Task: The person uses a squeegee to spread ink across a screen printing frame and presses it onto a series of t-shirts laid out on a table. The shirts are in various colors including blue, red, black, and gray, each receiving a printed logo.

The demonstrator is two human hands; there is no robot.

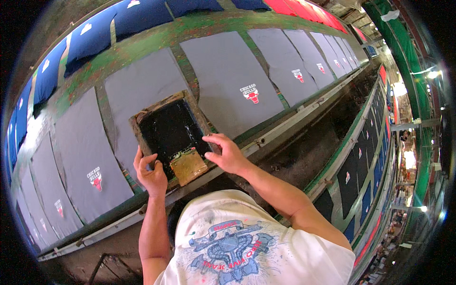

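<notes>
A wooden-framed printing screen [136, 126] with a glossy black interior lies over one of the grey fabric pieces [130, 83] near the table's front edge. A tan rectangular board or blade [189, 166] sits at the screen's near end. My left hand [151, 173] is closed on the screen's left side, fingers curled round it. My right hand [223, 154] holds the screen's right side, thumb and fingers against the frame. Whatever lies under the screen is hidden.
Grey pieces with red-and-white prints [228, 66] line the long table, edged by a metal rail [297, 114]. Blue cloths [90, 42] and red cloths [306, 12] line its far side. Another table with dark pieces [351, 161] stands at the right, across a dark aisle [294, 152].
</notes>
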